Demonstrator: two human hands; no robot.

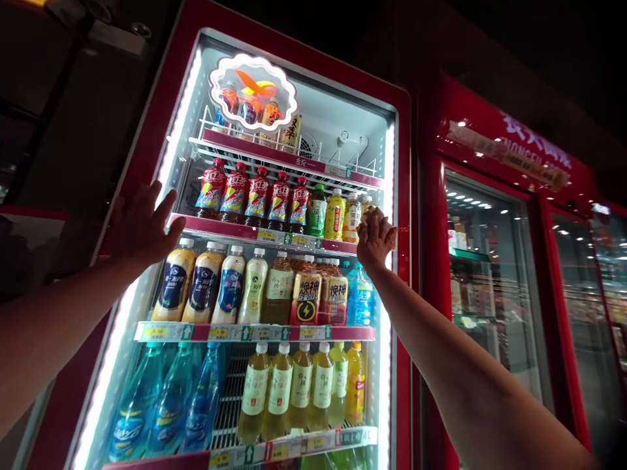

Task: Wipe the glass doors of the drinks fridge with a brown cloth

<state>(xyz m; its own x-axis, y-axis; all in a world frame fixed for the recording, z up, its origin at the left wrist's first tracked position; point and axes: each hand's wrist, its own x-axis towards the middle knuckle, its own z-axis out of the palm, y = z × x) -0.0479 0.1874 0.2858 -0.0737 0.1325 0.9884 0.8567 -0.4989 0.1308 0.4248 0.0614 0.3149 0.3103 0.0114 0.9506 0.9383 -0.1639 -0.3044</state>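
Note:
My right hand [378,243] is raised against the right part of a lit drinks fridge's glass door [343,140]. Its fingers are bent over a crumpled light-brown piece that looks like a cloth [373,214], mostly hidden by the hand. On the left, my left hand [142,225] is held up with fingers spread, near the door's left edge, and nothing is in it. Whether it touches the door I cannot tell. Behind the glass stand red-capped bottles [258,196], white-capped bottles [206,281] and blue bottles [169,405] on several shelves.
A red frame [405,196] surrounds the door, and a round lit sign [253,93] shows near its top. To the right stands another red fridge [490,140] with glass doors. The surroundings at the upper left are dark.

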